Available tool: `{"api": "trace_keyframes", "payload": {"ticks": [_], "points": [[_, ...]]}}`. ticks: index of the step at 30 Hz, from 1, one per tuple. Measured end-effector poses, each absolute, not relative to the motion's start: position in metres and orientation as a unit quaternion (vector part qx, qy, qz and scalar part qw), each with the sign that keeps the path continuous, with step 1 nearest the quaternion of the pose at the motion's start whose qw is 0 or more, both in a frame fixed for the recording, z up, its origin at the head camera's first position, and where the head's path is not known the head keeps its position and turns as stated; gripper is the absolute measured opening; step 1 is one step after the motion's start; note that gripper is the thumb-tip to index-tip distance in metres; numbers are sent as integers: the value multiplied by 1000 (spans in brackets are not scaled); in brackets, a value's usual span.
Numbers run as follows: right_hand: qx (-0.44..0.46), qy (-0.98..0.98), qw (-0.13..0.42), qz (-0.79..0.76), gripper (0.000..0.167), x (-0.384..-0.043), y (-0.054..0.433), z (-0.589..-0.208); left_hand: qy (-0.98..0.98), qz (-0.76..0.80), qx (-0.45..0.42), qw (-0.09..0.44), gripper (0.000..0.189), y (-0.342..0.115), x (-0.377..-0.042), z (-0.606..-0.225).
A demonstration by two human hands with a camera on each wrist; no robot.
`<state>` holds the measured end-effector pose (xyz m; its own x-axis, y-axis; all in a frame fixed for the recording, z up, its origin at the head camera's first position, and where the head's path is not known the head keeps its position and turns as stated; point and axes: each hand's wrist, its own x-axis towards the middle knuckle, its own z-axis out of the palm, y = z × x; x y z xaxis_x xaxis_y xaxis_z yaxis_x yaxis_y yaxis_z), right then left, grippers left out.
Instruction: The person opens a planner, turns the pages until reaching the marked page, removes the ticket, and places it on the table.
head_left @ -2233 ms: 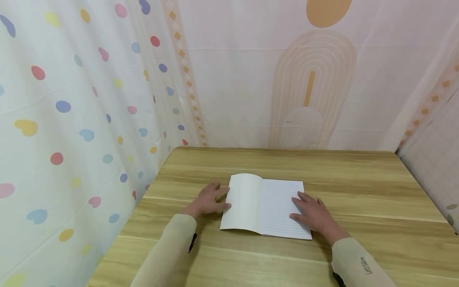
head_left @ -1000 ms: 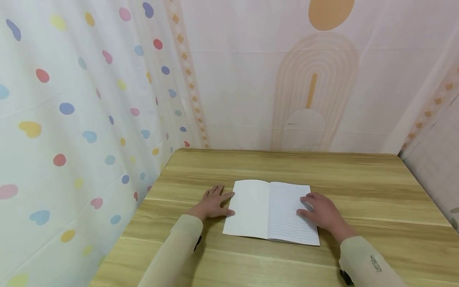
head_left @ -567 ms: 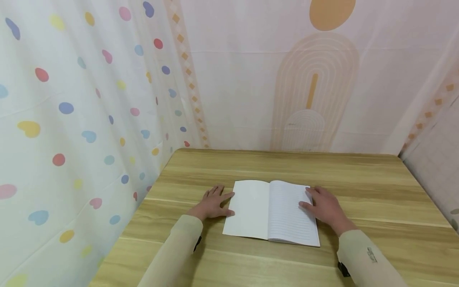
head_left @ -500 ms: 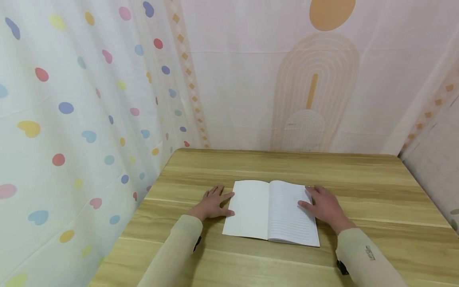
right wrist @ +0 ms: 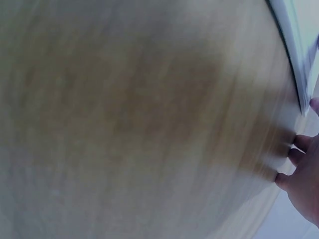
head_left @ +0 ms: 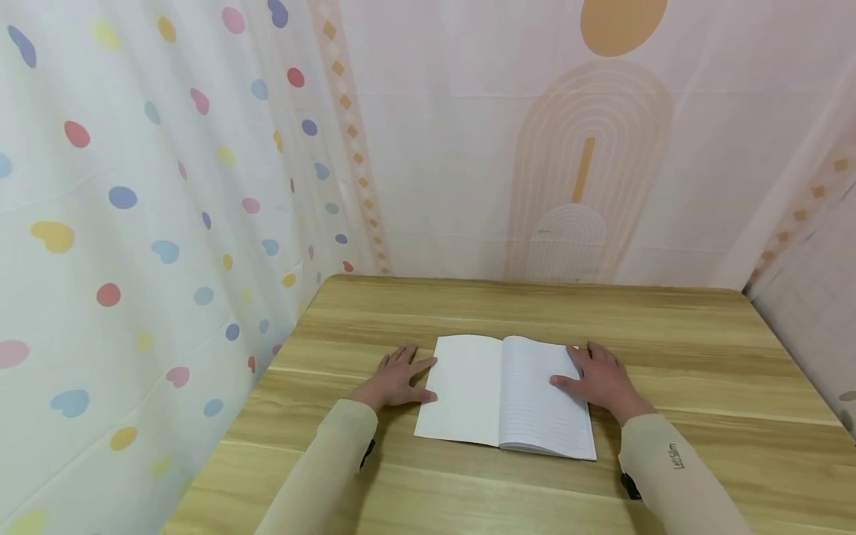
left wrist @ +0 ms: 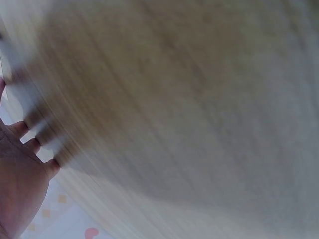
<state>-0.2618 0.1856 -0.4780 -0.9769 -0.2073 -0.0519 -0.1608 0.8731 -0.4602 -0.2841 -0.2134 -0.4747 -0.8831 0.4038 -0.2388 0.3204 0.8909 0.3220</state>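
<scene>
An open notebook (head_left: 468, 390) lies on the wooden table, with a blank white left side and a lined right page (head_left: 538, 412). The right pages bulge up slightly near the spine and front edge. My left hand (head_left: 394, 380) rests spread at the left edge, thumb and index finger on the blank side. At the right edge, my right hand (head_left: 600, 379) lies with thumb and index finger on the lined page and its other fingers beyond the edge. In the right wrist view those fingertips (right wrist: 282, 180) touch the table, beside the notebook's corner (right wrist: 299, 94).
The wood-grain table (head_left: 428, 490) extends around the notebook on all sides. Behind it hangs a pale curtain (head_left: 441, 171) with an arch print, and a dotted curtain (head_left: 154, 297) runs along the left side.
My right hand has shifted toward the far right corner of the notebook and its fingers have straightened. The lined page now bulges more near the spine. My left hand stays at the left edge.
</scene>
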Motion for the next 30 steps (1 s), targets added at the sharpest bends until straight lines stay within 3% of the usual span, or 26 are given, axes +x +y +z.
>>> {"api": "trace_keyframes", "payload": {"ticks": [30], "points": [[-95, 969, 58, -219, 92, -262, 186, -482, 961, 124, 194, 155, 80, -212, -287, -476]]}}
